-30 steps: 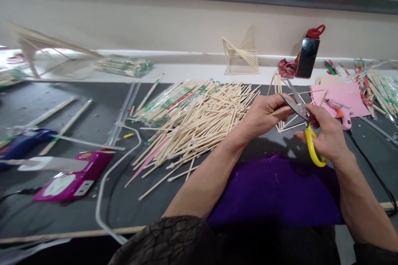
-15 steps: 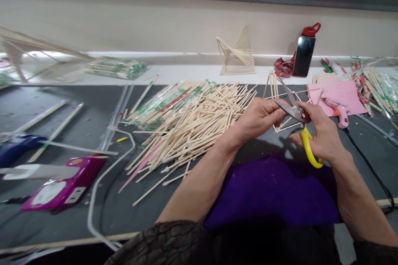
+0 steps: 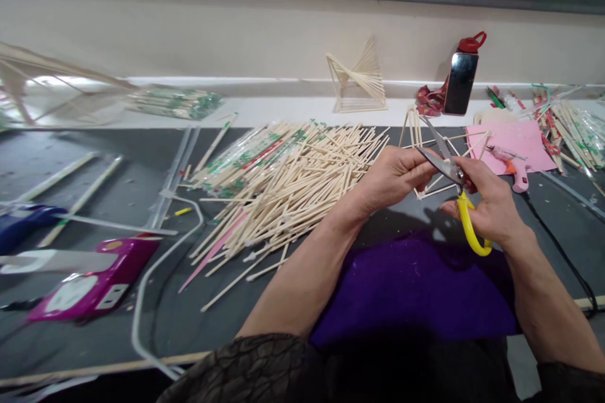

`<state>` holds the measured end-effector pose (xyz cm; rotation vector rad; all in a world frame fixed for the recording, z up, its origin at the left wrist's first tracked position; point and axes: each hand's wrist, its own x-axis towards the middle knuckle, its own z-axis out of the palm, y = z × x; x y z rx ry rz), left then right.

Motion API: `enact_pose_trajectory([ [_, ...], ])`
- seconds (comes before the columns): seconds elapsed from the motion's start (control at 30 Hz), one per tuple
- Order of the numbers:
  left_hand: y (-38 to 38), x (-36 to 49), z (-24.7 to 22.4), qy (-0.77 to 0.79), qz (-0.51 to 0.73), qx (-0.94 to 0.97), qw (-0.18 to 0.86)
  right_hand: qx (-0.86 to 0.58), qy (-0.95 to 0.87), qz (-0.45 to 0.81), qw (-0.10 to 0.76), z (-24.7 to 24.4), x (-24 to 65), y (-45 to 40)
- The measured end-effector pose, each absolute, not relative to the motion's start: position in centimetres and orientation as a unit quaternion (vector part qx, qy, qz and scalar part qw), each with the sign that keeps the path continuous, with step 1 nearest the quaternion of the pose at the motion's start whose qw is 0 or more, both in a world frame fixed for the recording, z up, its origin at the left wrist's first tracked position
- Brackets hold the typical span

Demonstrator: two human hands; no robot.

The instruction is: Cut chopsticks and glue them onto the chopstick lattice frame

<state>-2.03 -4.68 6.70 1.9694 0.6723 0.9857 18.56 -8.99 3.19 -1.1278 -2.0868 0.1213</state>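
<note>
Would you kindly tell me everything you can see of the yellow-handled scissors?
The scissors have two grey, metallic-looking blades joined at a pivot, and a glossy yellow handle, apparently plastic, partly hidden by the right hand holding them. The blades stand open, pointing forward and left, above the dark tabletop. One blade crosses in front of the left hand; whether they touch is unclear.

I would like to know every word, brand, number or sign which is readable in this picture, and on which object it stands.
No text is readable.
Clear wrappers beside the loose sticks: green and red marks, too small and blurred.
Wrapped bundle on the ledge: green marks, too blurred.
Phone: no readable text.
Yellow-handled scissors: no readable lettering.
</note>
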Motion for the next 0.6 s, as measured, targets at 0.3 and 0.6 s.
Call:
enact_pose_trajectory([
  [0.3, -4.85, -1.80, 7.03, 0.286, 0.399, 0.785, 0.378, -0.505, -0.747, 0.022, 0.432, 3.23, 18.06, -9.22],
  [0.6, -4.91, -1.85, 7.31, 0.293, 0.456, 0.689, 0.481, -0.540, -0.700, 0.008, 0.467, 3.33, 18.91, -9.30],
])
